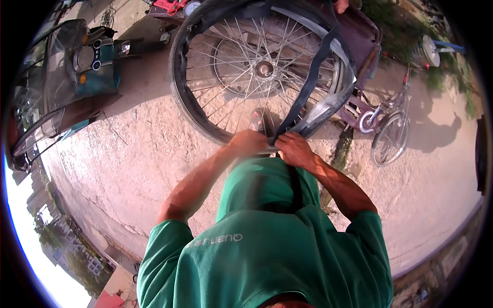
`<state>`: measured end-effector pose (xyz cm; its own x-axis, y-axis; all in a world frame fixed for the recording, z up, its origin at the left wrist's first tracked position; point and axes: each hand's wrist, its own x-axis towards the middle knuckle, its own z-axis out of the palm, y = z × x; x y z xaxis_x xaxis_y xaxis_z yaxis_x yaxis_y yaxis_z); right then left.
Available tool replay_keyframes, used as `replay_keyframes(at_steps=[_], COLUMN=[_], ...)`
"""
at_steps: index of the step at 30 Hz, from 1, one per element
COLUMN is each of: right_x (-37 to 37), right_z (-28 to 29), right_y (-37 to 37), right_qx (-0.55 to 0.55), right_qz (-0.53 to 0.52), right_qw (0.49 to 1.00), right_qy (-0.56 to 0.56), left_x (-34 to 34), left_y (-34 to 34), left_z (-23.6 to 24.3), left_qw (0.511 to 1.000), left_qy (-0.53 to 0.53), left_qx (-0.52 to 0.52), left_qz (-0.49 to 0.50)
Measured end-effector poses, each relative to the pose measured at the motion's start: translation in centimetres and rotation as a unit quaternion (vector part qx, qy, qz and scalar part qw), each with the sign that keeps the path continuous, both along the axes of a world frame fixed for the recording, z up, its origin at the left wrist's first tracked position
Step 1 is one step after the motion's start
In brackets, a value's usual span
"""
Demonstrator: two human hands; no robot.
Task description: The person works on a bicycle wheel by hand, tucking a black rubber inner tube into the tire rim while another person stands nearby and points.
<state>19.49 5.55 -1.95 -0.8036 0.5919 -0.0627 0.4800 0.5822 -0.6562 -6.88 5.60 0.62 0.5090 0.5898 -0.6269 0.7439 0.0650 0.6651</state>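
A spoked bicycle wheel is held up in front of me, its near edge against my body. A black tyre shows along its left side, and bare silver-grey rim at the lower right. A flat black inner tube hangs loose across the right spokes, down to my hands. My right hand is closed, pinching the tube at the rim's near edge. Beside it, my left hand closes over the tyre on the same edge; its fingertips are partly hidden and slightly blurred.
A teal three-wheeled vehicle stands at the left. On the right is a bicycle with a chainring. Another person's hand shows at the top, near a dark maroon panel. A round white object stands farther right.
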Motion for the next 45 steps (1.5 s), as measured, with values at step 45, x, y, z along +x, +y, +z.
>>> replay_keyframes(at_steps=[45], right_x=[3.1], right_z=[1.6], right_y=[6.4], right_qx=[-0.137], right_qz=[0.023], right_qw=[0.982], right_qy=[-0.124], left_x=[-1.0], left_y=[-2.3], left_z=[3.2], left_qw=[0.998], left_qy=[0.052], left_qx=[0.029], left_qz=[0.038])
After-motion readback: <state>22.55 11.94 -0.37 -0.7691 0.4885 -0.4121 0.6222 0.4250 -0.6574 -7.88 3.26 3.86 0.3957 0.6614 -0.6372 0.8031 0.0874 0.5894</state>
